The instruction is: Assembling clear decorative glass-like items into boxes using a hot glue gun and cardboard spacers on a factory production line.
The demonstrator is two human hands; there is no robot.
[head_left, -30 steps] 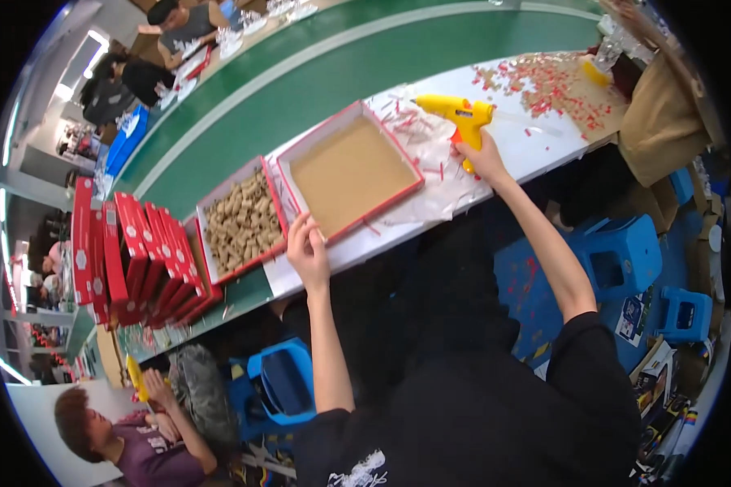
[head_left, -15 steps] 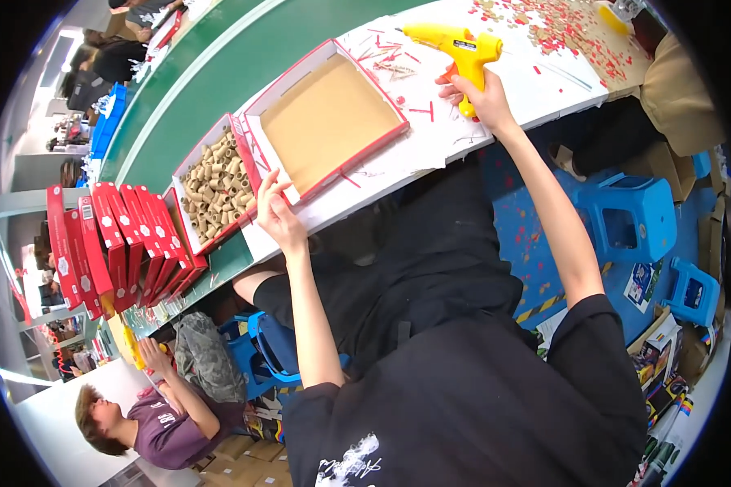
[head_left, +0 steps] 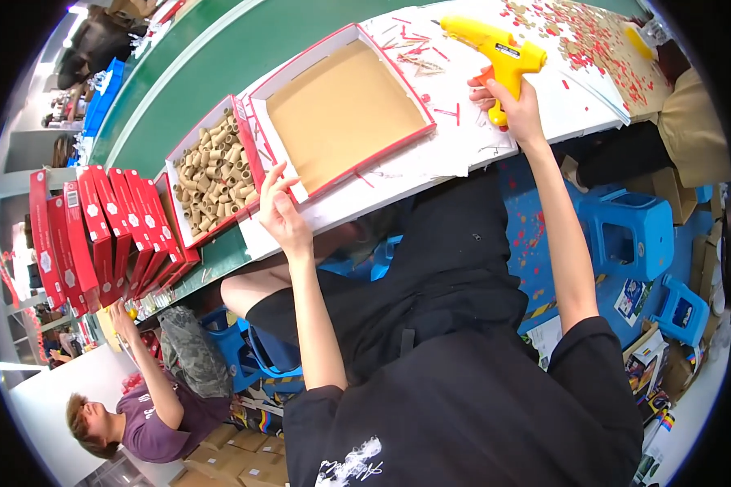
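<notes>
My right hand (head_left: pixel 518 105) is wrapped around the handle of a yellow glue gun (head_left: pixel 503 61) with an orange trigger. The gun is held over the white-covered table, its nozzle pointing to the far left. My left hand (head_left: pixel 286 215) is at the near left corner of a shallow red-edged box (head_left: pixel 341 114) with a bare brown bottom. Its fingers are loosely bent and apart, and I see nothing in them; whether they touch the box is hard to tell. Left of it, another red-edged box (head_left: pixel 244 134) is filled with short brown cardboard tubes (head_left: pixel 215 178).
Red sticks (head_left: pixel 455 112) lie scattered beyond the bare box. Red and gold bits (head_left: pixel 581 36) cover the far right. Red boxes (head_left: pixel 97 231) stand in a row at left, near a person in purple (head_left: pixel 158 414). Blue stools (head_left: pixel 625 231) stand right of the table.
The whole view has shifted, moving the table and boxes slightly rightward in the picture. My right hand still holds the glue gun, a little nearer. The person in purple has moved an arm toward the red boxes.
</notes>
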